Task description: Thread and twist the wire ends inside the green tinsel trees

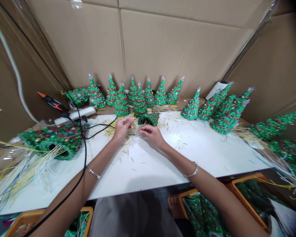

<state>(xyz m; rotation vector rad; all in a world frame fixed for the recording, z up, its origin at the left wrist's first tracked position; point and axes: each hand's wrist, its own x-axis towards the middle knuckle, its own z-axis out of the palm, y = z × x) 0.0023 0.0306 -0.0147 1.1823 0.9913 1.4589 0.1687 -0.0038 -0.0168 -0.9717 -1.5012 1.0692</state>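
Note:
A small green tinsel Christmas tree [152, 118] lies on its side at the middle of the white table, its hollow base facing me. Thin wires [144, 122] come out of that base. My right hand [150, 133] is pinched on wires just in front of the opening. To its left, my left hand [124, 127] has thumb and fingertips pressed together beside a heap of yellow and white wire scraps [108, 130]. What lies between those fingertips is too small to make out.
Several decorated trees [139, 100] stand along the back, more at right [225, 113]. A larger tree [56, 140] with long wires lies at left near a power strip [75, 115] and an orange-black tool [53, 103]. A black cable [85, 154] crosses over my left arm. Orange baskets [180, 200] hold trees below.

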